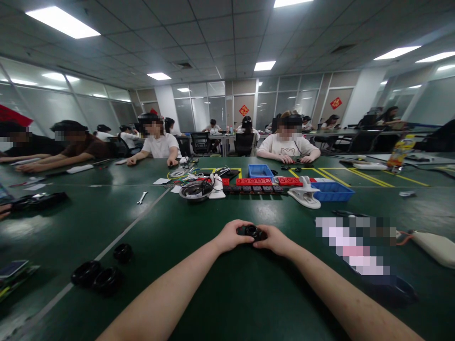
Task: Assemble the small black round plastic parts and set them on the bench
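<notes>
Tabletop (213,293): green, with a pale line running across it on my left.

Item, held: one small black ring-shaped part (251,231), glossy, between my two hands, over the middle of the tabletop straight ahead of me.

Item, left hand (237,234): fingers curved, thumb and fingertips closed about the part's left side.

Item, right hand (272,238): partly curled, thumb and fingers at the part's right side, gripping it. Whether the part touches the tabletop, I cannot tell.

Item, three black rings (123,253): grouped to my left, two close together, one just beyond them.

Item, one wrench (142,198): silver, lying beyond the rings.

Item, one dark round dish (196,190): black cables in it, a white clamp (216,187) just beside it.

Item, one row of red and black blocks (253,185): beyond my hands, between the white clamp and a larger white clip (306,193).

Item, two blue trays: the nearer (334,191) beside the clip, the farther (260,172) behind the row.

Item, one person (289,142): pale top, seated across from me, hands on the tabletop.
</notes>
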`<state>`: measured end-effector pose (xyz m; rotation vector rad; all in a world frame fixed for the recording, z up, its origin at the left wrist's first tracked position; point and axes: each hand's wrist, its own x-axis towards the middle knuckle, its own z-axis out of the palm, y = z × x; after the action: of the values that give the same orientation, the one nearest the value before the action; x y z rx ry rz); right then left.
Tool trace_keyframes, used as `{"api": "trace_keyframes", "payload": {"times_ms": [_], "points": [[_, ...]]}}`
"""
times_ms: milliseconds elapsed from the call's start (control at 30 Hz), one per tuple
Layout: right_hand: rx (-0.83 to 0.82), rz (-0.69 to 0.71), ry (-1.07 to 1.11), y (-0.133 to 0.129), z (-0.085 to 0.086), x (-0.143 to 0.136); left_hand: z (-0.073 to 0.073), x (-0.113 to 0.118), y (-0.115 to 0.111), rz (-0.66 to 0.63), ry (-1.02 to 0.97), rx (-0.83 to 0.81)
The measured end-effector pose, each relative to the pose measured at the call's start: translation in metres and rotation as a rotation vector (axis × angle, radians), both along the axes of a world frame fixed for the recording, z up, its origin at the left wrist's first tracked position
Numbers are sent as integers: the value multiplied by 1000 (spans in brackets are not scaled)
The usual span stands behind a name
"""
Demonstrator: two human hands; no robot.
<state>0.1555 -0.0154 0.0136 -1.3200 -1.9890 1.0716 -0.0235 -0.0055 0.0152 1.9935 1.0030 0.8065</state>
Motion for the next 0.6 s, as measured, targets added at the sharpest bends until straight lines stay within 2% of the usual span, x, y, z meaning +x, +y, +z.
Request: {"api": "trace_keyframes", "payload": {"times_ms": [367, 600], "points": [[215, -227, -193, -9, -8, -7, -2, 13, -12, 197, -32, -40], [236, -306, -290, -12, -10, -13, -9, 19, -13, 325, 42, -8]]}}
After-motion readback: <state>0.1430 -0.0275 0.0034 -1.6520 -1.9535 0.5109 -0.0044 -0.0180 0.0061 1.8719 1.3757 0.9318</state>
